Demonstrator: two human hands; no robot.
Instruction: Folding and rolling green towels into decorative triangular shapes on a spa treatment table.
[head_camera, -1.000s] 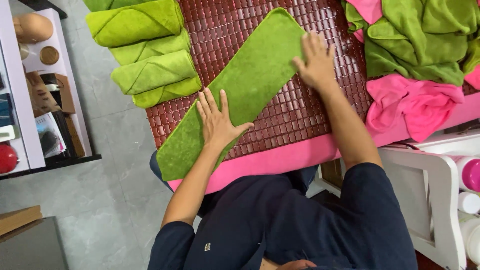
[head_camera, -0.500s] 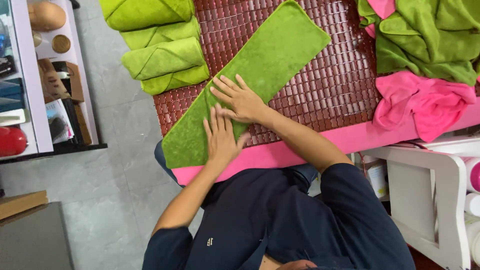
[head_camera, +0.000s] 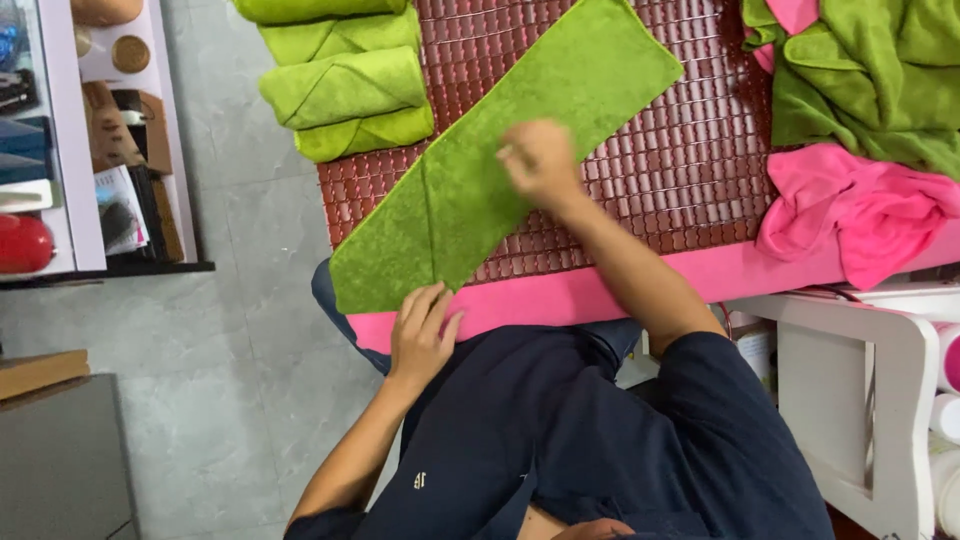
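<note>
A long green towel (head_camera: 560, 100) lies flat and diagonal on a dark red slatted mat (head_camera: 690, 170), with a crease across its near third. My left hand (head_camera: 420, 335) is at the towel's near corner, by the pink table edge (head_camera: 600, 290), fingers and thumb closed on the hem. My right hand (head_camera: 540, 160) is on the middle of the towel. It is blurred, with the fingers curled, and its grip cannot be made out.
Several folded green towels (head_camera: 345, 85) are stacked at the mat's left end. A heap of loose green cloths (head_camera: 870, 80) and pink cloths (head_camera: 860, 210) lies at the right. A shelf with small items (head_camera: 100, 140) stands left, a white stool (head_camera: 860, 380) right, grey tiled floor below.
Both hands were pressed flat together on the towel's near end. The left has drawn back to the near corner and the right has slid away to the towel's middle.
</note>
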